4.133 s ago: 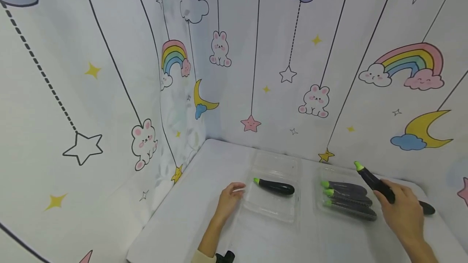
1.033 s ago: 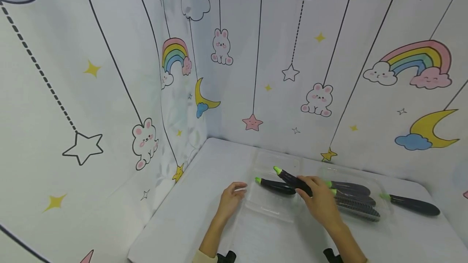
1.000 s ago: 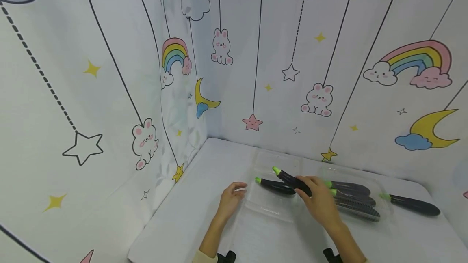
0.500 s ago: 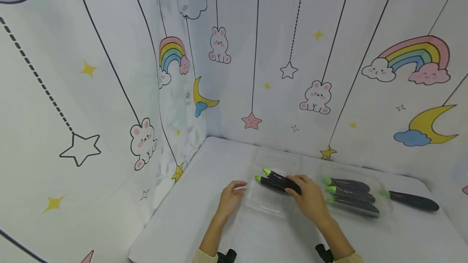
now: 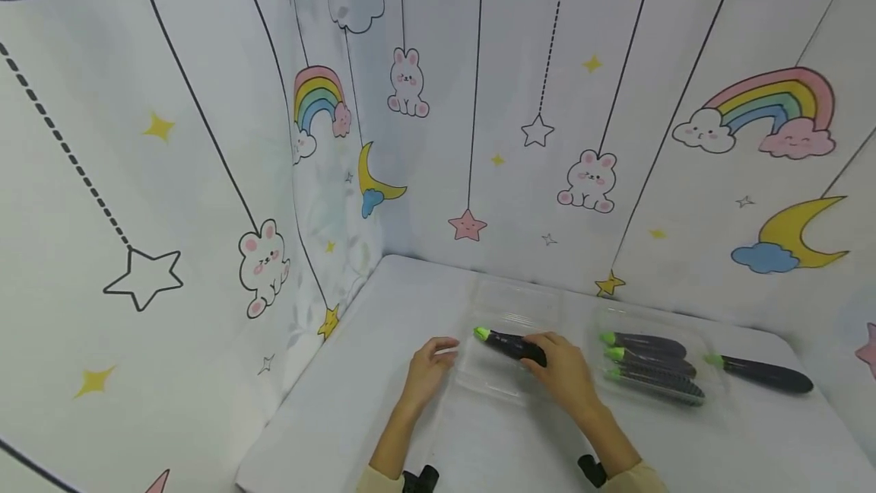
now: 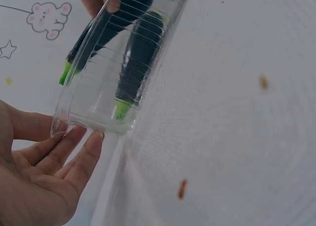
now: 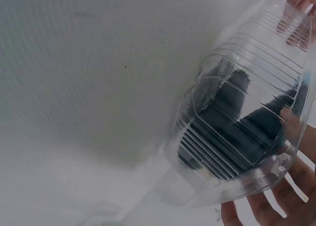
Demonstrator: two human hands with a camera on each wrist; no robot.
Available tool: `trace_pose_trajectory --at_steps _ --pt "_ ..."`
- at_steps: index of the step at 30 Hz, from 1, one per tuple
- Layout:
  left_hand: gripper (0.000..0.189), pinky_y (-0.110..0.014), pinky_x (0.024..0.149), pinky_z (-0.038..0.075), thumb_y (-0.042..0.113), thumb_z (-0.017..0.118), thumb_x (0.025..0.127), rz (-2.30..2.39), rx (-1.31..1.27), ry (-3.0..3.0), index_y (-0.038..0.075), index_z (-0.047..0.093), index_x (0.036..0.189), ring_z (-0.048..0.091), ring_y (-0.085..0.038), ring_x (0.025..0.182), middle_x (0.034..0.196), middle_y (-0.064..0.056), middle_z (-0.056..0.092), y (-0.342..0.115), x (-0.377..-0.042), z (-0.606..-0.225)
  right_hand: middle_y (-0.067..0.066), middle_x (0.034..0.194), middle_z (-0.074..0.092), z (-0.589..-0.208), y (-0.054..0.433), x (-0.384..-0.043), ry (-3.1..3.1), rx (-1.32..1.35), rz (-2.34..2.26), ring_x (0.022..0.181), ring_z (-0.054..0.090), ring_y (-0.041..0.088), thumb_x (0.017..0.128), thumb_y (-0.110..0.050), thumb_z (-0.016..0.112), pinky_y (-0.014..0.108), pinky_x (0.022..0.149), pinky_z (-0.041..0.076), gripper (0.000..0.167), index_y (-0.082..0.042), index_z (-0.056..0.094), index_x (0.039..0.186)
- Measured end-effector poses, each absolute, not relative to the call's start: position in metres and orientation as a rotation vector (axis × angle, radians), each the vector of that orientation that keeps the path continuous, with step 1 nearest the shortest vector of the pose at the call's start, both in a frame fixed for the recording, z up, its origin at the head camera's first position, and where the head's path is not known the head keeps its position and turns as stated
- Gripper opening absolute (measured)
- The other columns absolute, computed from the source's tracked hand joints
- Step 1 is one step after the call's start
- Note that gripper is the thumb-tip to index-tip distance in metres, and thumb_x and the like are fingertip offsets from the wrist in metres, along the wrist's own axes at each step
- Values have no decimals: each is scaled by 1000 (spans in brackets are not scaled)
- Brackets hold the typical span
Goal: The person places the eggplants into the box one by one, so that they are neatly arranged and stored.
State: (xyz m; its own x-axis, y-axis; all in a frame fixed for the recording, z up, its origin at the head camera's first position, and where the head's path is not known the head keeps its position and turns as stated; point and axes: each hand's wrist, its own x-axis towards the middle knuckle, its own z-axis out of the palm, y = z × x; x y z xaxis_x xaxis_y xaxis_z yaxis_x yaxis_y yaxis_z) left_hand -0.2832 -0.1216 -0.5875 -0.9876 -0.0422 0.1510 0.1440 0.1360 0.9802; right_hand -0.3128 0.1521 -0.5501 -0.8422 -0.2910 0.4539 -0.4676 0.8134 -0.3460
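Observation:
My right hand [image 5: 563, 371] grips a dark eggplant [image 5: 503, 342] with a bright green tip, over the clear plastic box in the middle of the table. In the left wrist view, this held eggplant [image 6: 101, 38] tilts with its tip at the box's rim, above a second eggplant [image 6: 140, 58] lying inside. The head view mostly hides that lower one. My left hand [image 5: 427, 375] is at the left end of the box [image 5: 489, 380]; in the left wrist view its extended fingers [image 6: 89, 159] touch the end wall and rim.
Right of my right hand stands another clear plastic box [image 5: 713, 394] containing several eggplants [image 5: 657, 367]. A single eggplant [image 5: 766, 374] lies beyond it near the table's right side. Patterned white cloth walls [image 5: 424, 173] close off the back and left of the table [image 5: 356, 394].
My right hand has carried the eggplant leftward from beside the right-hand box and lowered it over the eggplant in the middle box. My left hand has stayed at the box's left end.

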Motion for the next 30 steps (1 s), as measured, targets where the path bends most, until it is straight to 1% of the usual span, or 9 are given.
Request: trace_pose_trajectory --at_steps 5,11,15,17,22,23,30 --pt "31 -45 99 58 9 64 101 -1968 -51 -2259 0 65 131 66 -35 122 135 -15 67 -124 -283 -588 11 119 73 -556 145 -315 -2659 564 599 108 69 36 80 -25 92 59 90 55 42 -13 77 118" --pt "32 -48 101 57 9 66 100 -2007 -26 -2224 0 65 131 66 -36 122 134 -15 68 -125 -282 -587 9 116 74 -560 139 -318 -2700 527 551 109 69 34 76 -25 94 57 92 55 41 -14 79 113" --pt "32 -49 100 57 8 65 100 -2004 -19 -2218 0 65 131 66 -38 122 134 -17 67 -126 -282 -590 9 116 75 -562 134 -321 -2733 528 508 111 67 33 76 -26 94 55 93 54 40 -14 79 111" --pt "31 -50 101 56 5 64 100 -2011 -28 -2218 -1 65 131 65 -40 123 135 -20 66 -126 -280 -587 8 115 75 -562 133 -323 -2743 529 489 110 67 31 76 -27 94 53 91 54 40 -15 79 110" --pt "31 -49 103 55 2 62 100 -2003 -47 -2240 -1 65 131 65 -40 124 135 -18 66 -125 -283 -585 6 111 74 -564 134 -325 -2727 557 453 104 67 29 75 -27 94 51 86 55 40 -16 79 109" --pt "31 -48 102 56 3 63 100 -1996 -51 -2245 0 65 131 66 -38 123 134 -16 67 -126 -285 -589 6 110 74 -565 135 -325 -2720 564 447 102 67 29 74 -27 95 51 85 55 40 -15 79 109" --pt "32 -43 101 57 0 61 99 -1995 -81 -2258 -3 64 131 65 -40 123 135 -19 66 -122 -286 -589 6 105 72 -568 139 -323 -2719 556 427 98 67 30 74 -27 95 51 83 56 39 -13 78 106"
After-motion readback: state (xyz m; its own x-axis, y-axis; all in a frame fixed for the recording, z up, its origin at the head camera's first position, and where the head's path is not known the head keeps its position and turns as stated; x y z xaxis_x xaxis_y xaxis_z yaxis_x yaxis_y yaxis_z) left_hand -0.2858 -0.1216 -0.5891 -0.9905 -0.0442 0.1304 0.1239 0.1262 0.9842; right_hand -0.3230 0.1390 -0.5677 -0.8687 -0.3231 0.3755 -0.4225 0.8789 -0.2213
